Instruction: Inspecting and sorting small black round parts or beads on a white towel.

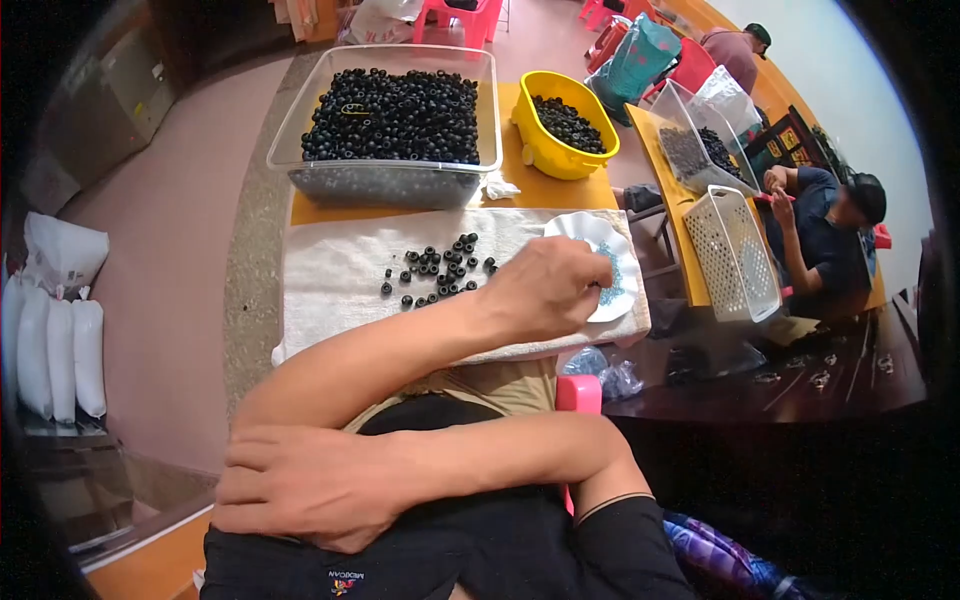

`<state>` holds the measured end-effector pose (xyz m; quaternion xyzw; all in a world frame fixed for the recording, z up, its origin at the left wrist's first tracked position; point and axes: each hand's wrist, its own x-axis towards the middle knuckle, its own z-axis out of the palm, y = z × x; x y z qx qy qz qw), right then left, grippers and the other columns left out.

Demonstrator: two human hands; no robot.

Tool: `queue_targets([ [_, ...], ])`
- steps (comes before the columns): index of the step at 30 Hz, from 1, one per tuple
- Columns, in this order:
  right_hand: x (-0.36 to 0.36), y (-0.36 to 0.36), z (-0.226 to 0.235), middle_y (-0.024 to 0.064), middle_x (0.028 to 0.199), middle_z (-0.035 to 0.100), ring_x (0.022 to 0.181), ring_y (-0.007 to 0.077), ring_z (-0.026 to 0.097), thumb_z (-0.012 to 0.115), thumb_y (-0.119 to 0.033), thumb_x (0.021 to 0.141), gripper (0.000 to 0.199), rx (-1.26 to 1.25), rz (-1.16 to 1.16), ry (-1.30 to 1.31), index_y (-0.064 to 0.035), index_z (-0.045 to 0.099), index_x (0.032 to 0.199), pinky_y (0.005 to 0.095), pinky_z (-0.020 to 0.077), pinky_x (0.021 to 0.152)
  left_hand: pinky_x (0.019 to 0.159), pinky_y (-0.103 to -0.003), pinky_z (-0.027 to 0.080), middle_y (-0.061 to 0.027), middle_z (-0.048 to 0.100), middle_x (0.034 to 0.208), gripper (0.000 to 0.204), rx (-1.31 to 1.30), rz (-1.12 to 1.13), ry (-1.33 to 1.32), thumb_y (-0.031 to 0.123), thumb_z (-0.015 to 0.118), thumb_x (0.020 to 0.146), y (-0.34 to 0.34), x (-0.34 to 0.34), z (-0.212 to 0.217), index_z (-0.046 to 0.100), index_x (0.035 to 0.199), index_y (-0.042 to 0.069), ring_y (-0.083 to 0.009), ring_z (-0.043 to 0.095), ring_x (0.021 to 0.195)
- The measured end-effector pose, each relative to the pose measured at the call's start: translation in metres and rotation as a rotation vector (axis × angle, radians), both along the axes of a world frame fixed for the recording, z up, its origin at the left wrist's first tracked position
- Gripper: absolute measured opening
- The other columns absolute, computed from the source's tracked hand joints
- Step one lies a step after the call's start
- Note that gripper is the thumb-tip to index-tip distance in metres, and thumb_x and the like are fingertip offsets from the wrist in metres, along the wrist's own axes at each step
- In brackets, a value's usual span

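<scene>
Right hand (310, 490): lies flat with fingers spread on the opposite arm near the elbow, holding nothing.
Hidden: left hand's fingertips curl out of sight, so its grip cannot be told.
Left hand (545, 285): reaches over a white scalloped plate (590, 232) of tiny blue pieces (612, 275).
Surface: small black ring beads (435, 265) lie loose on a white towel (330, 280), just left of that hand.
Room: clear plastic tub of black beads (385, 185) and a yellow plastic basin (545, 150) stand behind; another seated person (820, 230) works at right.

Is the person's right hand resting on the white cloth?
No. The right hand lies across the left upper arm near the lap, well below the white cloth.
</scene>
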<state>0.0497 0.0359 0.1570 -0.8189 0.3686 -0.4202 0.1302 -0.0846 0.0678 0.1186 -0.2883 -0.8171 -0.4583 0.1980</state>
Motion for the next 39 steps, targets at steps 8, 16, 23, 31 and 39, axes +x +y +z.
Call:
queue_targets([
  [8, -0.120, 0.175, -0.061, 0.0096, 0.087, 0.068, 0.076, 0.0271, 0.067, 0.069, 0.004, 0.071, 0.026, 0.435, -1.074, -0.237, -0.0033, 0.064, 0.095, 0.0328, 0.0535, 0.066, 0.065, -0.022, 0.050, -0.0025, 0.066, 0.080, 0.008, 0.478, 0.129, -0.540, 0.003, 0.066, 0.085, -0.088, 0.052, -0.031, 0.067, 0.092, -0.001, -0.0064, 0.060, 0.074],
  [16, -0.190, 0.226, -0.090, 0.0145, 0.082, 0.066, 0.078, 0.0321, 0.065, 0.067, -0.007, 0.077, 0.012, 0.586, -1.542, 0.347, -0.0038, 0.069, 0.089, 0.0383, 0.0518, 0.070, 0.071, -0.021, 0.049, -0.0003, 0.067, 0.087, 0.012, 0.702, 0.224, -0.635, 0.005, 0.071, 0.084, -0.069, 0.088, -0.087, 0.068, 0.096, 0.001, -0.0056, 0.059, 0.078],
  [23, -0.210, 0.218, -0.110, 0.0167, 0.081, 0.066, 0.081, 0.0354, 0.063, 0.062, -0.011, 0.075, 0.014, 0.753, -1.475, 0.522, -0.0057, 0.070, 0.085, 0.0442, 0.0502, 0.076, 0.071, -0.021, 0.049, -0.0004, 0.067, 0.086, 0.012, 0.723, 0.216, -0.678, 0.005, 0.071, 0.085, -0.066, 0.093, -0.098, 0.067, 0.096, 0.000, -0.0054, 0.059, 0.078],
  [31, -0.210, 0.213, -0.107, 0.0171, 0.081, 0.066, 0.079, 0.0358, 0.064, 0.062, -0.009, 0.073, 0.015, 0.680, -1.486, 0.395, -0.0043, 0.071, 0.084, 0.0428, 0.0512, 0.075, 0.069, -0.021, 0.049, -0.0006, 0.067, 0.085, 0.011, 0.749, 0.214, -0.710, 0.006, 0.070, 0.085, -0.066, 0.095, -0.100, 0.067, 0.095, 0.000, -0.0053, 0.059, 0.076],
  [39, -0.205, 0.216, -0.104, 0.0175, 0.086, 0.065, 0.080, 0.0363, 0.064, 0.062, -0.006, 0.073, 0.020, 0.606, -1.490, 0.282, -0.0023, 0.069, 0.092, 0.0419, 0.0505, 0.073, 0.066, -0.021, 0.049, -0.0006, 0.066, 0.083, 0.011, 0.805, 0.199, -0.723, 0.006, 0.071, 0.085, -0.066, 0.096, -0.109, 0.067, 0.095, 0.001, -0.0054, 0.059, 0.074],
])
